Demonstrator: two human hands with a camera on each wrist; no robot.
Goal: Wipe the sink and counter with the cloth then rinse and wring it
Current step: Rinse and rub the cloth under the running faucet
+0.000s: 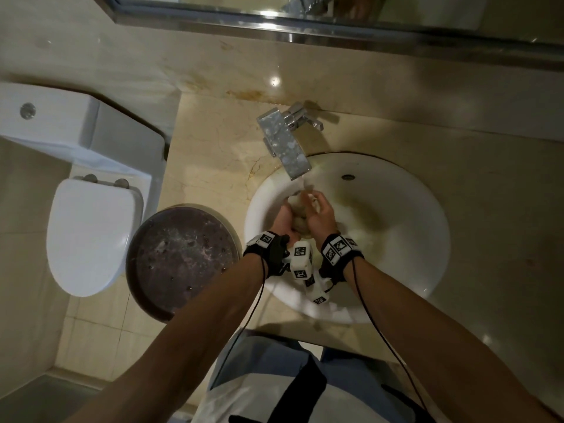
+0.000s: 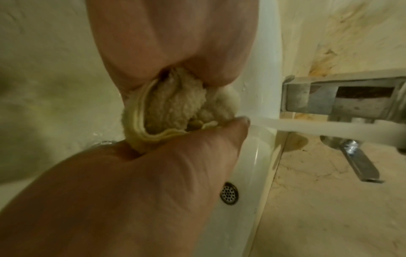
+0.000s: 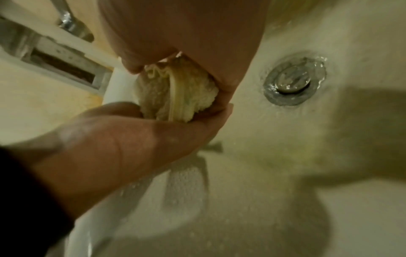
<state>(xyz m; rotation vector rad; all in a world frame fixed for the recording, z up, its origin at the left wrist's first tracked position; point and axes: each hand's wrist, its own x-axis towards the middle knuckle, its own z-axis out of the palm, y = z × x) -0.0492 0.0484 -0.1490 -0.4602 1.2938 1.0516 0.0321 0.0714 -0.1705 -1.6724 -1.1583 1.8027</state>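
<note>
Head view: both hands sit in the sink (image 1: 396, 270) bowl, left hand (image 1: 282, 222) and right hand (image 1: 320, 216) clamped together round the bunched cloth (image 1: 297, 206), right under the faucet (image 1: 285, 148) spout at 12 o'clock. Judging by that, this is the rinse step — keep the wad in the stream, then twist the fists opposite ways, low in the bowl so splash stays in.

Left wrist view: the cloth (image 2: 175, 107) bulges out between the two palms, fingers curled tight on it; the water stream (image 2: 307, 126) comes in from 3 o'clock and hits at the fingertips. Overflow hole (image 2: 229, 193) at 5 o'clock.

Right wrist view: the same wad (image 3: 175, 93), folded hem showing, squeezed by both hands. Drain (image 3: 294, 81) at 2 o'clock looks open — water can run off.

Around: a dark basin (image 1: 183, 261) at 9 o'clock of the sink, toilet (image 1: 88, 233) beyond it. Nothing blocks the hands.
</note>
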